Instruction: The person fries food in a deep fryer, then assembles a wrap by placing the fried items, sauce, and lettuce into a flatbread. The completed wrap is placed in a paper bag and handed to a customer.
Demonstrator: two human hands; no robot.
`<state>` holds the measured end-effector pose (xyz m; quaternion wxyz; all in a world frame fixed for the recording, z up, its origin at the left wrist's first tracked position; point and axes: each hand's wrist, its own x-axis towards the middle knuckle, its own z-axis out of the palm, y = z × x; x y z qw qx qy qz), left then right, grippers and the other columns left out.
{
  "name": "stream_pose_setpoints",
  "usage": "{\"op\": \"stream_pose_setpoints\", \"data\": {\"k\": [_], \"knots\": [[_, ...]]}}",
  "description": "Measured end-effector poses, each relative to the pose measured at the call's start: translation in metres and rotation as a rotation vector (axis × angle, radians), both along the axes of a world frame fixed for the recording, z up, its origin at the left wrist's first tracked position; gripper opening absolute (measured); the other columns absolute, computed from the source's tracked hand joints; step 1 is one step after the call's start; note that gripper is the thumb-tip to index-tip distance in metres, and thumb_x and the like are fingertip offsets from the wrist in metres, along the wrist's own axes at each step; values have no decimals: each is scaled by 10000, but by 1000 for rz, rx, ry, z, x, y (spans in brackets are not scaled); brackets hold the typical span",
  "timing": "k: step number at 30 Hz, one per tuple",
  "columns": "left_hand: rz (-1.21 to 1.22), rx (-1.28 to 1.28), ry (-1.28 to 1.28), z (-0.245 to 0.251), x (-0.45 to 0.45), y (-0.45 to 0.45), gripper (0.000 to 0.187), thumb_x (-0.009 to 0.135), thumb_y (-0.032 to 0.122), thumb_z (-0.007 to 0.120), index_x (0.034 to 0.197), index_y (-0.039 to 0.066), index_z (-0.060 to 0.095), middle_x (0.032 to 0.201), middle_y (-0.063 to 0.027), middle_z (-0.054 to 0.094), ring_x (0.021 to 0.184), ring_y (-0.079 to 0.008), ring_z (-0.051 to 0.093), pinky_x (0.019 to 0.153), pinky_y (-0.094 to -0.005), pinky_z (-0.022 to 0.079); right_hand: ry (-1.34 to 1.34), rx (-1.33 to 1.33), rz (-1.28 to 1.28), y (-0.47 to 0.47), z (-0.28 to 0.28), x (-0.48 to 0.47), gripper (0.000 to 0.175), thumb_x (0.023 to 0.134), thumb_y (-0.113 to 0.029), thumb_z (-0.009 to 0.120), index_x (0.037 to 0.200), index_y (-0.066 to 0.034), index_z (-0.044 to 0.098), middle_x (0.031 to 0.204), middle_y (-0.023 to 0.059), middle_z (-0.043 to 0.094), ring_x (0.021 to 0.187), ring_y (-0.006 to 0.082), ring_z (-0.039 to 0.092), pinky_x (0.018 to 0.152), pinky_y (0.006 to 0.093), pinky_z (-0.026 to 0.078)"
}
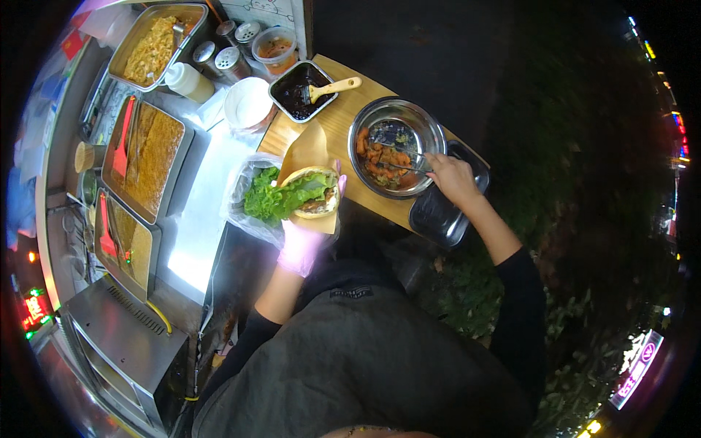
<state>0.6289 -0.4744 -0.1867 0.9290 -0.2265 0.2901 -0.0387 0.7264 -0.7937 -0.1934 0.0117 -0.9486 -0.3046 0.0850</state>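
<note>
My left hand (302, 243), in a thin pink glove, holds a split bun (323, 189) in a brown paper wrapper (308, 147). Lettuce and a brown filling with white sauce show at the bun's opening. Just left of it, more green lettuce (263, 191) lies in a clear plastic bag (238, 208). Bare, my right hand (453, 178) grips metal tongs (408, 164) over a steel bowl (432, 126). The tongs' tips are down among orange-brown fried pieces (378, 159) in that bowl. Whether they pinch a piece, I cannot tell.
On the wooden board (342, 74), a dark sauce tray (290, 93) holds a brush (334, 88). Black trays (438, 216) lie beside the bowl. Shakers (230, 60), a squeeze bottle (189, 82), a shredded-food pan (189, 41) and two trays with red spatulas (123, 142) stand left.
</note>
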Motion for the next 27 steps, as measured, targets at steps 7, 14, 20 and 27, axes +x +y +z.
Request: {"op": "stream_pose_setpoints", "data": {"k": [7, 14, 20, 27], "knots": [[7, 125, 13, -36, 22, -27, 745, 854, 489, 569, 1416, 38, 380, 1467, -272, 335, 1356, -451, 338, 1121, -584, 311, -106, 85, 72, -10, 3, 1, 357, 826, -203, 679, 1150, -56, 640, 900, 75, 645, 816, 257, 649, 713, 371, 523], [-116, 183, -138, -33, 36, -36, 738, 915, 550, 505, 1370, -24, 410, 1390, -280, 435, 1297, -450, 418, 1117, -581, 327, -89, 98, -47, -41, 37, -17, 349, 836, -186, 695, 1155, -55, 639, 936, 77, 658, 841, 248, 665, 724, 349, 532], [-172, 235, -211, -33, 49, -59, 806, 940, 618, 398, 1407, -36, 345, 1431, -276, 392, 1289, -449, 426, 1121, -581, 335, -146, 211, -82, -37, 112, -34, 383, 826, -159, 708, 1183, -44, 629, 952, 88, 675, 830, 253, 671, 710, 349, 534], [-134, 174, -911, -29, 82, -96, 779, 897, 694, 404, 1322, 48, 496, 1327, -170, 532, 1208, -333, 518, 1056, -509, 394, -254, 110, 86, 1, 155, -40, 370, 814, -167, 677, 1162, -42, 653, 968, 60, 651, 746, 186, 609, 622, 307, 488]]}}
